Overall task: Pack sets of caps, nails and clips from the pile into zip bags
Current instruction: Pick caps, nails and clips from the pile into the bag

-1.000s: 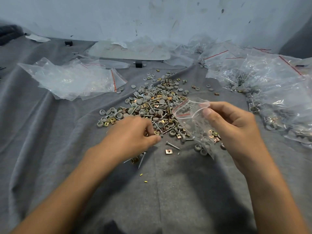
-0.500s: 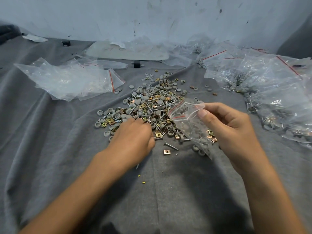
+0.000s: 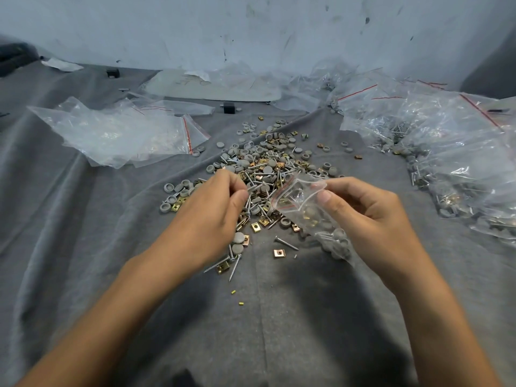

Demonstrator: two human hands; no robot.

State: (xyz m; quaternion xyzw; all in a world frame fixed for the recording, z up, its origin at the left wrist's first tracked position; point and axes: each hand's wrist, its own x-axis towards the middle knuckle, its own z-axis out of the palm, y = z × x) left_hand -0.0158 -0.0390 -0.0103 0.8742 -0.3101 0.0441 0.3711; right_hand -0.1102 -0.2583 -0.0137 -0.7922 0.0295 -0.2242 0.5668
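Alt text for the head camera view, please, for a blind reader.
A right hand pinches a small clear zip bag, partly filled, while the left hand reaches curled fingers into a pile of grey round caps, metal nails and brass clips on grey cloth. Filled clear bags lie right, flat bags left.

Dim, even light; soft shadows under the forearms; wide-angle bending at edges.

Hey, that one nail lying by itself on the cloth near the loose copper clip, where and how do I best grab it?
Probably pinch the nail mid-shaft from straight above, across its length. It lies flat on the cloth, apart from the pile, head at left, with bare cloth along both sides.
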